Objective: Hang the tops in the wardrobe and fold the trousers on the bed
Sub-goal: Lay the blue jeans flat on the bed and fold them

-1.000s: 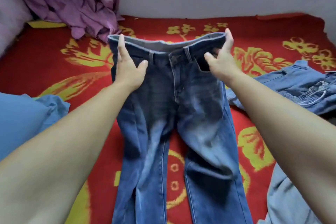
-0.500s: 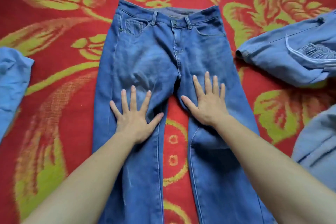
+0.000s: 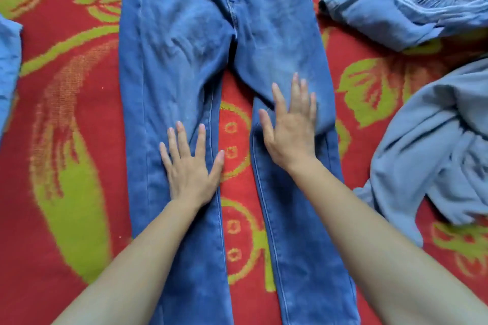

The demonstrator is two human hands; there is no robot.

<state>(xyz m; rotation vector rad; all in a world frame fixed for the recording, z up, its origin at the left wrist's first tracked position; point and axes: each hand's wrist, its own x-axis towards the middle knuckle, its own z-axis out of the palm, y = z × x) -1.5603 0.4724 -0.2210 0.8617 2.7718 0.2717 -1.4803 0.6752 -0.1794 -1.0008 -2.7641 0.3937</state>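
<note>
Lying lengthwise, jeans (image 3: 184, 42) waistband pointing away.

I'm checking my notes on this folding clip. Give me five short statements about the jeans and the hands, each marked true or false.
1. The jeans lie fly side up on the red and green bedcover, legs apart. True.
2. The left hand and the right hand rest on different legs. True.
3. The left hand clutches denim in a fist. False: its fingers lie straight and spread on the leg.
4. The jeans are folded in half. False: they lie spread out, not yet folded.
5. A paler denim garment lies to the right of the jeans. True.
</note>
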